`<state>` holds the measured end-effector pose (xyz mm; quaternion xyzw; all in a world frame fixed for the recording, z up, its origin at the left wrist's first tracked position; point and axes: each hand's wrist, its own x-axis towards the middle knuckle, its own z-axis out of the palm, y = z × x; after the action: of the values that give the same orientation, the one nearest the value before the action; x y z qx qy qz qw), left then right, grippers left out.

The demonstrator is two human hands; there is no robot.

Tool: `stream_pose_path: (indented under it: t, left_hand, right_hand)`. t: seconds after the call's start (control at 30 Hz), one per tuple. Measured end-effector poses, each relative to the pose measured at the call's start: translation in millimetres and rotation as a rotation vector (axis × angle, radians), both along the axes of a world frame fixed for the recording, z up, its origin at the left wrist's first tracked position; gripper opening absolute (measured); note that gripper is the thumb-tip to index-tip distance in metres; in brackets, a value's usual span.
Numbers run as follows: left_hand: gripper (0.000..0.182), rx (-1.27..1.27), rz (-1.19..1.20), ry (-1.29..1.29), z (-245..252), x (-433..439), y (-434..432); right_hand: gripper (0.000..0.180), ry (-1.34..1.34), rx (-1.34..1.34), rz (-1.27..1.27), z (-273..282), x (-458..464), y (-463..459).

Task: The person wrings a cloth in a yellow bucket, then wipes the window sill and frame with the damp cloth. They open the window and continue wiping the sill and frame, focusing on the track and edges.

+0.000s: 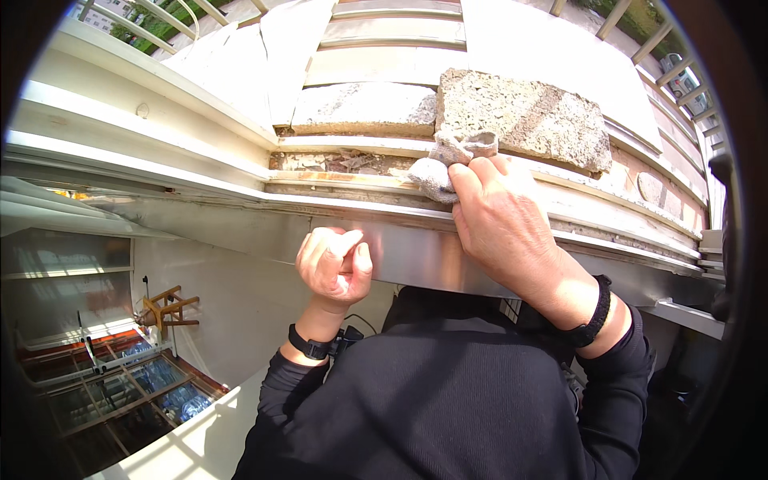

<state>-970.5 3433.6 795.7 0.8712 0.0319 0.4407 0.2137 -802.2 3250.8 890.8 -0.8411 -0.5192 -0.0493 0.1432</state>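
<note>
My right hand (510,216) grips a bunched grey cloth (435,180) against the window's sliding track (354,179). Dirt and flaking debris (348,161) lie in the channel left of the cloth. Just beyond my right hand, a rough concrete block (522,117) rests on the outer sill, and a paler slab (366,108) sits to its left. My left hand (336,264) hovers in front of the metal-faced sill edge (420,252). Its fingers are curled in, and no object shows in them.
White window frame rails (150,132) run up the left side. Metal railing bars (618,18) enclose the outer ledge, which carries white boards (552,54). Below on the left are a wooden stool (171,309) and a framed rack (132,384) over clear plastic bottles (180,399).
</note>
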Motion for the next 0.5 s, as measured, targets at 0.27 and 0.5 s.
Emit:
stream_pose_path:
  t: [0.27,0.5]
  left_hand:
    - [0.019,-0.008,0.019,-0.029,3.6,3.0,-0.4]
    - [0.024,-0.138,0.023,0.0,21.7,4.2,-3.0]
  right_hand:
    - [0.005,0.002,0.116,0.133,-13.7,-18.5,92.9]
    - [0.014,0.394,0.285,0.08,-2.2,5.2,67.3]
